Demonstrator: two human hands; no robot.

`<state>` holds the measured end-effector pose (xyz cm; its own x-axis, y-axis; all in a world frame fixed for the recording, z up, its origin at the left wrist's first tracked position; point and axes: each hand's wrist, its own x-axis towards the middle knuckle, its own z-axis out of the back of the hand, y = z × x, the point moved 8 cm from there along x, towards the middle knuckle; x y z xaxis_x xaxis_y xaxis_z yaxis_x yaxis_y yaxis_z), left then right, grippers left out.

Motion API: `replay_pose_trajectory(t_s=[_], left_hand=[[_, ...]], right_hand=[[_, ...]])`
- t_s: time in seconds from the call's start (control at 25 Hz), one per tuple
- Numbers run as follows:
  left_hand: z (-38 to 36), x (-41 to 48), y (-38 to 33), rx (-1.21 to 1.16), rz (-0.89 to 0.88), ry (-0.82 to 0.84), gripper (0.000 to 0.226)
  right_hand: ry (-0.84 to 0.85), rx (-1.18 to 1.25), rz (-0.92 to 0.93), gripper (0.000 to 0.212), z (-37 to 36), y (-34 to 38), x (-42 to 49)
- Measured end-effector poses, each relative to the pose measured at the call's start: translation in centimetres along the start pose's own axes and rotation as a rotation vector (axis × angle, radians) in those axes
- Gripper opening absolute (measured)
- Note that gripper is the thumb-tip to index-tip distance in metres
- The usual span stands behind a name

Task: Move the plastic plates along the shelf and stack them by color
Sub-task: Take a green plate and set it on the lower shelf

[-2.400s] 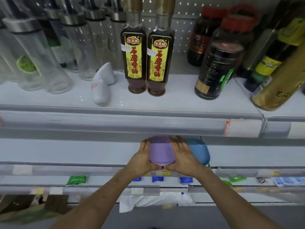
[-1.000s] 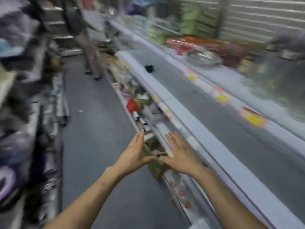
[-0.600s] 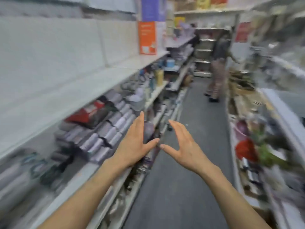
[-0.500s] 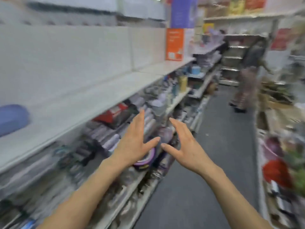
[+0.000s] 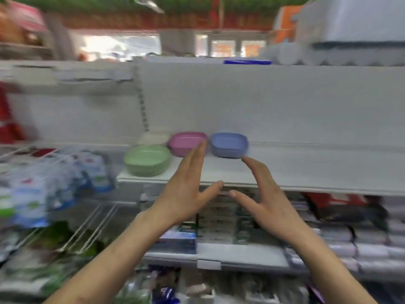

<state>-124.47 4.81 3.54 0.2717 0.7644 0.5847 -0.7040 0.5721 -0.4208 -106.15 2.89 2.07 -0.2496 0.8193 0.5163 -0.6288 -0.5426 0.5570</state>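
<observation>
Plates point(image 5: 229, 144) on shelf point(image 5: 306, 172); left hand point(image 5: 186, 194), right hand point(image 5: 269, 205) outspread.

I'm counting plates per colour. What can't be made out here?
Head view:
Plate counts in the green stack, pink stack and blue stack: motion blur smears the rims.
Pale stack behind the green: blurred, partly hidden.
Pink stack's right edge: behind fingertips of the left hand.
Lower-shelf labels: blurred.

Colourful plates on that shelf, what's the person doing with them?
A person faces the shelf with the left hand and right hand raised, open, holding nothing. On the shelf sit a green stack, a pink stack, a blue stack, and a pale stack behind the green one. The hands hover in front of the pink and blue stacks, perhaps about to reach for one.
</observation>
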Motion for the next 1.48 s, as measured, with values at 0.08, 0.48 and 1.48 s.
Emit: replay_pose_trajectory(t_s=[0.08,0.48,1.48], left_hand=[[2.9,-2.6,3.6,0.059,0.116,-0.014,0.096],[11.7,-6.8,18.7,0.086,0.382,0.053,0.106],[7.4,3.2,19.8,-0.227,-0.075,0.380,0.099]], right_hand=[[0.072,0.033,0.044,0.084,-3.7,1.3,1.7],[0.200,0.063,0.025,0.091,-16.7,6.7,9.7],[0.044,0.174,-0.370,0.081,-15.5,6.5,10.5]])
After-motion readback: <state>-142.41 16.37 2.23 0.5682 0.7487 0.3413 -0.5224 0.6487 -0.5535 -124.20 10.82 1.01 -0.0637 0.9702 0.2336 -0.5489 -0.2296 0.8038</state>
